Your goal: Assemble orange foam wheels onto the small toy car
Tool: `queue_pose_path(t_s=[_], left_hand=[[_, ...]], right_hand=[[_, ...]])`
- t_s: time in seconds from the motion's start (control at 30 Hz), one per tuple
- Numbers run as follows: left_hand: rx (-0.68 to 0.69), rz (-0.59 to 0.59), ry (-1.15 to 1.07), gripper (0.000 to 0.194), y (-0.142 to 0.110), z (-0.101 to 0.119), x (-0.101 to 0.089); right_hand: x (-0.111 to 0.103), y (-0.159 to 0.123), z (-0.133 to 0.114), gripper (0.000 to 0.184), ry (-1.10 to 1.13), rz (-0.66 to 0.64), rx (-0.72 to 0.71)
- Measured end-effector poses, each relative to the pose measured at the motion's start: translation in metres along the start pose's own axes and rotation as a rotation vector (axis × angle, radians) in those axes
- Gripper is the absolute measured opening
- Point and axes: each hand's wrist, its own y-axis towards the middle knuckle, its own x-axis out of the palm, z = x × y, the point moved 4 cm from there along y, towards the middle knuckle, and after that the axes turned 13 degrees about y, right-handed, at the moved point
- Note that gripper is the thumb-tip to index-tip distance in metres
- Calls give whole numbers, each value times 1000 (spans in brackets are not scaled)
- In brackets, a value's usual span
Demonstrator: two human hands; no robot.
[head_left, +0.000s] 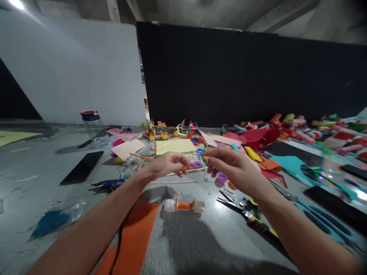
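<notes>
My left hand (172, 164) hovers over the middle of the table with its fingers loosely bent and apart, holding nothing I can see. To its right is my right hand (232, 164), also raised, with thumb and fingers parted. A small orange spot shows by its fingertips; whether it is touched cannot be made out. Below both hands lies a small assembly (184, 206) with an orange bar, a whitish round end and a bundle of pale sticks. Yellow-and-black pliers (248, 212) lie under my right forearm. An orange sheet (140, 233) lies beside my left forearm.
A glue gun (110, 185) and a dark phone (82, 167) lie left, near a water bottle (94, 128). Behind are yellow paper (175, 146), bottle caps and small colourful models (156, 130). Blue-handled scissors (323, 217) and a heap of coloured craft rolls (338, 133) are right.
</notes>
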Motion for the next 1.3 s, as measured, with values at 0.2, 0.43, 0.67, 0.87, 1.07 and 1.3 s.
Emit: queue_pose_path(t_s=[0.2, 0.43, 0.67, 0.87, 1.07, 1.3], left_hand=[[-64, 25, -33, 27, -5, -1, -9], [-101, 63, -158, 41, -1, -6, -6], [-74, 163, -322, 45, 0, -2, -6], [-38, 229, -519, 24, 5, 2, 3], [79, 322, -796, 21, 0, 42, 23], [125, 534, -1209, 48, -24, 80, 11]], right_hand=[[12, 8, 46, 18, -445, -127, 85], [31, 6, 80, 15, -564, -278, 149], [23, 6, 75, 22, -602, -261, 143], [15, 19, 50, 35, -541, -21, 51], [47, 55, 5, 51, -509, 115, -148], [109, 57, -34, 63, -516, -42, -482]])
